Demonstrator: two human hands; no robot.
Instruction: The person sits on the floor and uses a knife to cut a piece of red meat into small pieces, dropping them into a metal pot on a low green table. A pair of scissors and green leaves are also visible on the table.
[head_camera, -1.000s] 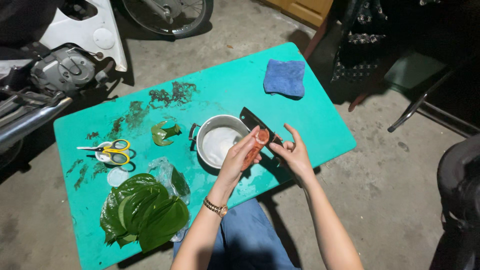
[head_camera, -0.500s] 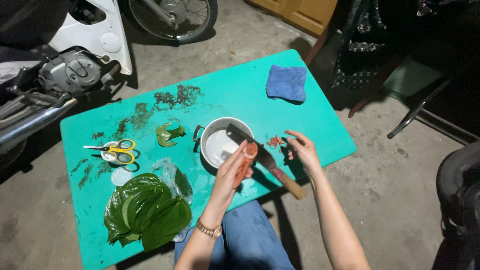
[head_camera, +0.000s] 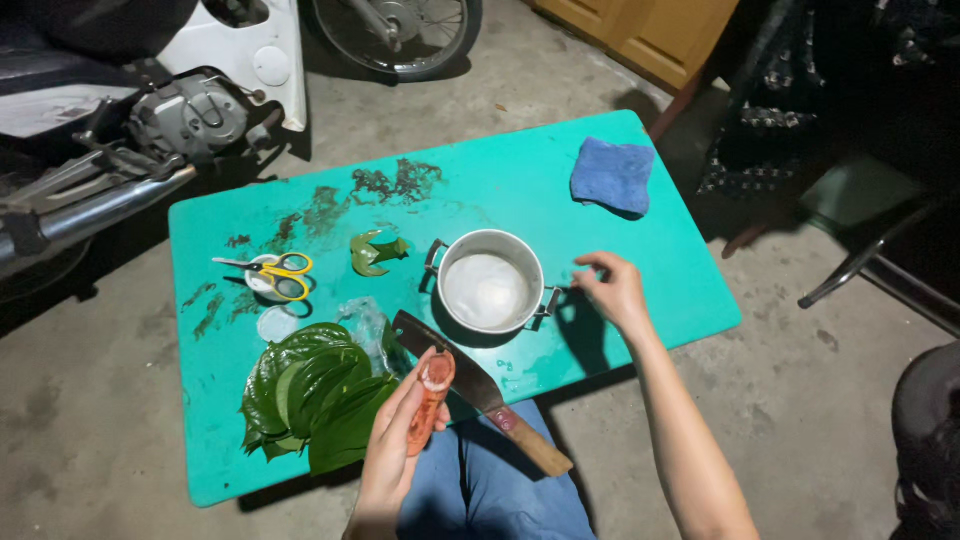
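While left hand (head_camera: 395, 450) grips orange piece (head_camera: 427, 400) | right hand (head_camera: 612, 292) loosely open, empty, beside pot (head_camera: 490, 290)

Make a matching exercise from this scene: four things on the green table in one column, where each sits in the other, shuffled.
Things:
1. scissors
2. blue cloth
3. metal pot
4. pile of green leaves

Places:
A. far right corner of the table
B. near left edge, beside the left hand
C. middle of the table, close to the right hand
D. left side, resting on a small white dish

Pairs: 1-D, 2-A, 3-C, 4-B
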